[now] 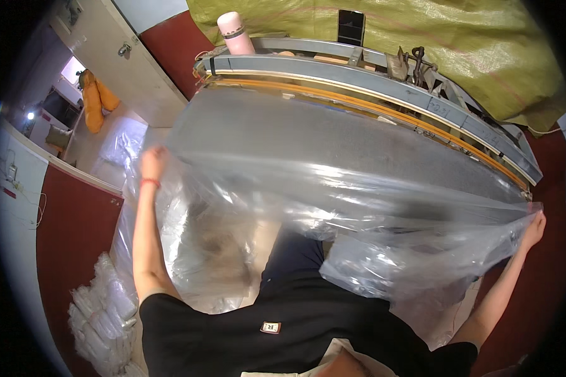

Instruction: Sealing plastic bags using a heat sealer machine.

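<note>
Left hand (152, 162) is raised at the end of an outstretched arm, with a red band at the wrist, and its fingers are closed on one edge of a large clear plastic sheet (333, 182). Right hand (534, 227) is stretched far out to the other side and pinches the opposite edge of the same sheet, fingers curled around the film. Between the two hands the sheet is pulled taut and spreads away from them, lying over a long grey metal machine (383, 78) with an orange strip along its near rail. Below the hands the film sags in loose, wrinkled folds toward the person's lap. Beyond the machine, well past the left hand, a pink bottle (235, 31) stands upright before a yellow-green tarp (459, 38). Down beside the left arm, near the floor, lies a heap of folded clear bags (104, 314).
</note>
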Tool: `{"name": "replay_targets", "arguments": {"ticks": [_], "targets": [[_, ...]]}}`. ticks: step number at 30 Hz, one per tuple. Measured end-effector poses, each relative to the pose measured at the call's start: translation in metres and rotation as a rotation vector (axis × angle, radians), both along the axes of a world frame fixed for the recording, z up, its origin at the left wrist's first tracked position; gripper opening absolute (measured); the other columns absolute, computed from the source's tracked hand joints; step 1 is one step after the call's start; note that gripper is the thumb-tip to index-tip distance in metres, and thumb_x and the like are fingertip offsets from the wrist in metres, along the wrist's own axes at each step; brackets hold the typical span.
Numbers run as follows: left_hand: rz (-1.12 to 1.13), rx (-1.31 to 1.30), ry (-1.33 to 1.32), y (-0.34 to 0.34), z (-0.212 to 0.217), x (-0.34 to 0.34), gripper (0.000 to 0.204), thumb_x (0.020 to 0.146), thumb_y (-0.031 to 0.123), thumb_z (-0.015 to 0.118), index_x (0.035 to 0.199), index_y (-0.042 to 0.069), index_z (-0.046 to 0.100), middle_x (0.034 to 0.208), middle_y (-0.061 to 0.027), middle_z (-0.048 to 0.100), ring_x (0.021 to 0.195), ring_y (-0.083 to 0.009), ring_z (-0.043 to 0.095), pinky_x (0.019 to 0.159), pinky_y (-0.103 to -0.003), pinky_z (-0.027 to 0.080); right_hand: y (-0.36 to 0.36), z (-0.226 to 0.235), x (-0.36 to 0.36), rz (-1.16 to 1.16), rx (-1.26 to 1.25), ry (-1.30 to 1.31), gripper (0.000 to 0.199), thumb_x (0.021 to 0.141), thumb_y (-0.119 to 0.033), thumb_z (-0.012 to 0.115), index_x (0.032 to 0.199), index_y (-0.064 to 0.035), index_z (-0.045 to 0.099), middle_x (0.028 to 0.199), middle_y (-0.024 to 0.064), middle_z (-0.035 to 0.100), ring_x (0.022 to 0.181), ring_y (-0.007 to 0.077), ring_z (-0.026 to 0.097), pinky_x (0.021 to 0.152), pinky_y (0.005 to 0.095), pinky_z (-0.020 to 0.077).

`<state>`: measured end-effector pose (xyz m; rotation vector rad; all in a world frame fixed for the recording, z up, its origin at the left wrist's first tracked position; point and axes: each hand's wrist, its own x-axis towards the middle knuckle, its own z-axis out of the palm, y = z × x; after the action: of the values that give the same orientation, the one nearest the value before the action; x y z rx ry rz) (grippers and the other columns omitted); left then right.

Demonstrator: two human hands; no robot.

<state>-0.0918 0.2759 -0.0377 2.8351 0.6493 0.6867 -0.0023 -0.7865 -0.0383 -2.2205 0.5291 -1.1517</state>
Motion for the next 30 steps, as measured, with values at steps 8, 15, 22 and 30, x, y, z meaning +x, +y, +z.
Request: {"name": "replay_targets", "arguments": {"ticks": [8, 15, 22, 30], "targets": [[-0.005, -0.141, 0.268, -0.112, 0.031, 0.113, 0.035, 0.081, 0.032, 0.052, 0.106, 0.006, 0.054, 0.113, -0.0151, 0.052, 0.106, -0.0293, 0.047, 0.085, -0.036, 0.038, -0.077, -0.070, -0.020, -0.378, -0.042, 0.256, 0.041, 0.083, -0.045, 0.045, 0.100, -0.0092, 0.056, 0.094, 0.0140, 0.059, 0.090, 0.0318, 0.054, 0.074, 0.0373, 0.0407], [-0.054, 0.039, 0.271, -0.053, -0.051, 0.160, 0.058, 0.082, 0.052, 0.041, 0.130, 0.023, 0.033, 0.138, -0.0015, 0.027, 0.128, -0.0268, 0.020, 0.098, -0.056, 0.016, 0.008, -0.045, -0.033, -0.525, -0.106, 0.565, 0.034, 0.087, -0.039, 0.038, 0.101, -0.0134, 0.054, 0.095, 0.0148, 0.058, 0.093, 0.0370, 0.052, 0.073, 0.0438, 0.0408], [-0.063, 0.011, 0.061, 0.016, -0.051, 0.177, 0.048, 0.080, 0.045, 0.050, 0.114, 0.012, 0.054, 0.118, -0.0095, 0.051, 0.109, -0.0293, 0.047, 0.092, -0.041, 0.034, 0.008, -0.047, -0.024, -0.589, -0.138, 0.555, 0.038, 0.085, -0.042, 0.039, 0.107, -0.0146, 0.055, 0.101, 0.0155, 0.058, 0.093, 0.0342, 0.055, 0.075, 0.0429, 0.0434], [-1.006, -0.936, -0.003, -0.372, 0.033, 0.106, 0.031, 0.087, 0.029, 0.048, 0.098, 0.001, 0.057, 0.095, -0.0087, 0.059, 0.089, -0.0161, 0.054, 0.077, -0.028, 0.043, 0.042, -0.028, -0.026, -0.597, -0.164, 0.598, 0.034, 0.084, -0.037, 0.042, 0.093, -0.0080, 0.056, 0.092, 0.0180, 0.059, 0.089, 0.0357, 0.055, 0.075, 0.0459, 0.0425]]}}
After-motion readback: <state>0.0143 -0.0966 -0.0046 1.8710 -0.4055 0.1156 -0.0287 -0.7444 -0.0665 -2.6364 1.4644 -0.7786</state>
